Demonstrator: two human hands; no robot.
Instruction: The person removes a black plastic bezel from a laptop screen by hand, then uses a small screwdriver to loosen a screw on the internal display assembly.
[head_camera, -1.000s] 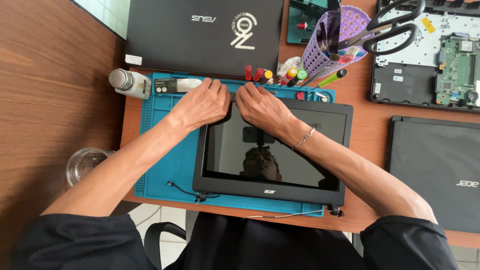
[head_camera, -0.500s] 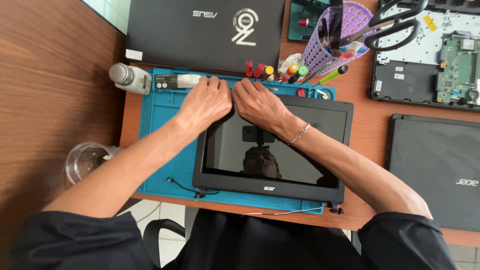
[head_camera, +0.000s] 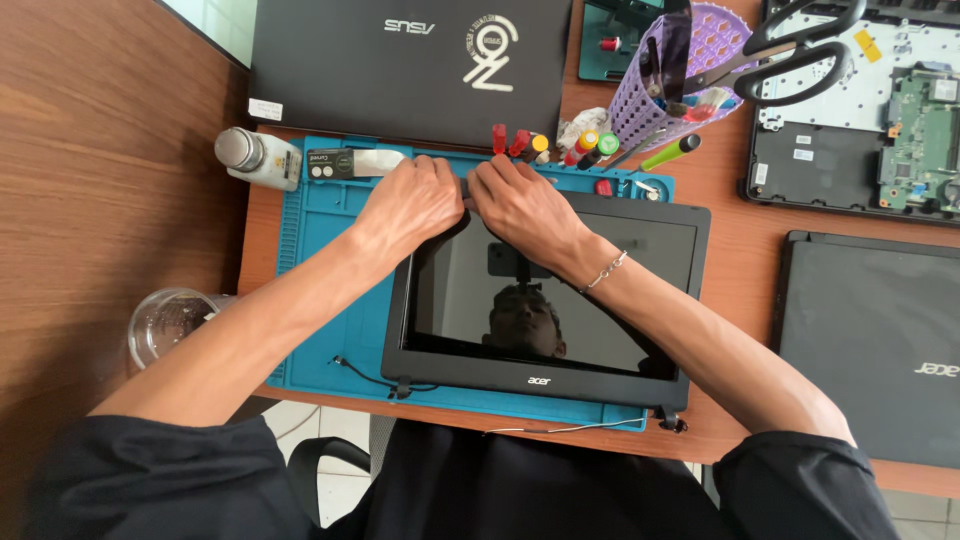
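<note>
Both hands, left hand (head_camera: 412, 203) and right hand (head_camera: 520, 205), pinched the laptop screen's (head_camera: 545, 300) bezel at twelve o'clock, seemingly prying; next needed gentle lifting.

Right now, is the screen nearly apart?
Done: the laptop screen panel lies alone on the blue mat, cables loose. In hand: the left hand and right hand grip its top edge. Left: the black frame looks attached everywhere else.

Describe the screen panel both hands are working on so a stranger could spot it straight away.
Find the blue work mat on the wooden desk. On it lies a black-framed laptop screen panel, glass up, with the left hand and right hand gripping its far edge. Unlike the closed laptops nearby, it is detached, with loose hinge cables.
</note>
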